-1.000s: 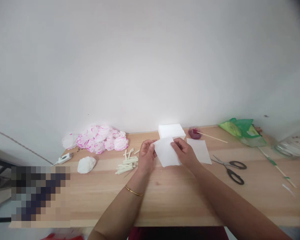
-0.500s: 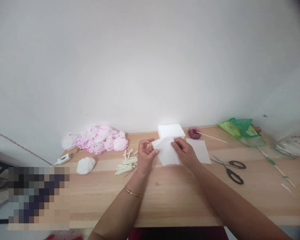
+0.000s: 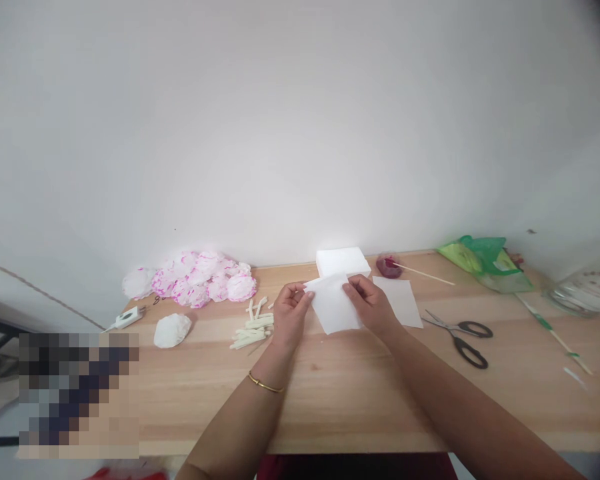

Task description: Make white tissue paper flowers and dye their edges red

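- The left hand (image 3: 289, 313) pinches the left edge of a white sheet (image 3: 333, 305) with thumb and fingers closed on it
- The right hand (image 3: 373, 305) grips the right side of the same sheet, fingers curled over it
- The sheet is held just above the bench (image 3: 330, 393), near the far middle, tilted a bit
- A gold bangle (image 3: 266, 383) sits on the left wrist
- Right behind the sheet there is a stack (image 3: 343, 261) of white paper, close to the wall
- Another flat white square (image 3: 400, 301) lies on the bench just right of the right hand
- A small dark pink dish (image 3: 387, 266) stands beside the stack, and a thin stick (image 3: 425, 274) rests in it and points right
- Scissors (image 3: 463, 338) with black handles lie to the right, well apart from the hands
- A green bag (image 3: 483, 261) sits in the far right corner
- A long stick with green bands (image 3: 555, 335) lies near the right edge
- A clear tub (image 3: 587, 290) is at the far right; it has marks on it, too small to read
- Little pale sticks (image 3: 254, 327) lie in a pile just left of the left hand
- Pink and white paper flowers (image 3: 200, 277) are heaped at the far left by the wall
- One plain white flower (image 3: 173, 329) lies in front of them
- A small white gadget (image 3: 130, 316) with a cord lies at the left edge
- No words can be read on anything
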Motion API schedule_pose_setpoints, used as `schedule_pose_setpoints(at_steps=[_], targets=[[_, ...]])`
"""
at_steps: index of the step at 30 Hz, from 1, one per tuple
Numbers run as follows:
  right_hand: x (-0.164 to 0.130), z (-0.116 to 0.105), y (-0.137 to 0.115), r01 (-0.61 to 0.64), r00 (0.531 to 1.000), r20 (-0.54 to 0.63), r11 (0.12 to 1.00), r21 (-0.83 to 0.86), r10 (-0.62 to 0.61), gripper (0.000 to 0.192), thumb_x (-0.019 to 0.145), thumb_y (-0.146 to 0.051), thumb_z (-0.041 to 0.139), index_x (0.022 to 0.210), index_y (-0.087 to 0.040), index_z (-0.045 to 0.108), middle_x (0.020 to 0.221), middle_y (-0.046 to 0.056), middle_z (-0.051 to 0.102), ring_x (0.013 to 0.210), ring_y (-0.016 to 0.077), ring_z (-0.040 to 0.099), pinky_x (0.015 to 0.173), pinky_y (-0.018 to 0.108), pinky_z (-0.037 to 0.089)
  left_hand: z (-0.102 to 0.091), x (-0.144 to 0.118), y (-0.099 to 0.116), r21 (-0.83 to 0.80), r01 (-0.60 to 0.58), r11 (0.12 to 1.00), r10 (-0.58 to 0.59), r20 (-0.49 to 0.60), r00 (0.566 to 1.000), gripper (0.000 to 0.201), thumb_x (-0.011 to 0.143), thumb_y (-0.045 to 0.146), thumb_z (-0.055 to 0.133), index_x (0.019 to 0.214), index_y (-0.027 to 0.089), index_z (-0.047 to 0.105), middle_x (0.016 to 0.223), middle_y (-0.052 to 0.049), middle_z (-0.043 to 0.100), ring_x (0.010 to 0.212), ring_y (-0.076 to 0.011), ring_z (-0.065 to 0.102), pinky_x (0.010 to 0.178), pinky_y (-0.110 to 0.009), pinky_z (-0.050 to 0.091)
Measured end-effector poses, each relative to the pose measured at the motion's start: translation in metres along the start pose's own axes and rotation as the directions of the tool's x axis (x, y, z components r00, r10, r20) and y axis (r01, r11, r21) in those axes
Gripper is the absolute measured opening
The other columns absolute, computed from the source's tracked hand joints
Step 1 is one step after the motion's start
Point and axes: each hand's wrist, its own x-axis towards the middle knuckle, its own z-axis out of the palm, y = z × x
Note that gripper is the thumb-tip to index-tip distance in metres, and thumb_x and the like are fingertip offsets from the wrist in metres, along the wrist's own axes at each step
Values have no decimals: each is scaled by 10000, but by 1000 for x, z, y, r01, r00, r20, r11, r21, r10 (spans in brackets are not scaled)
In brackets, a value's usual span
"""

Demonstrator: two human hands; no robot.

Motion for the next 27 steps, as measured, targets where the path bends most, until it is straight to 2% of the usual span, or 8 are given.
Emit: schedule_pose_setpoints(at_steps=[8,18,23,27], targets=[[1,-1,0,32,999,3,999,-27,-32,291,845,-483,489,740,-212,515,642,-19,452,616,145,419,571,265,337,-6,3,-1,100,-46,994,53,-67,996,153,674,280,742,739,161,672,726,-5,653,680,-111,575,676,-223,459],[1,0,2,47,999,28,999,-2,-47,283,856,-476,482,757,-212,519,630,-23,403,608,144,387,569,268,323,-4,1,8,125,-81,989,92,-91,992,165,643,259,765,702,168,641,667,6,625,647,-112,564,644,-227,439],[1,0,2,49,993,107,994,95,-59,258,870,-454,467,826,-209,534,655,-19,444,609,136,401,561,256,333,-3,1,8,103,-95,990,101,-57,993,223,652,248,756,790,180,595,712,19,589,660,-94,554,620,-201,426],[0,-1,-1,23,995,94,999,43,-27,257,860,-441,490,779,-198,523,633,-31,410,604,123,387,552,242,318,-2,1,10,88,-72,994,75,-32,997,300,649,235,759,883,175,581,730,19,585,668,-85,561,628,-188,433]])
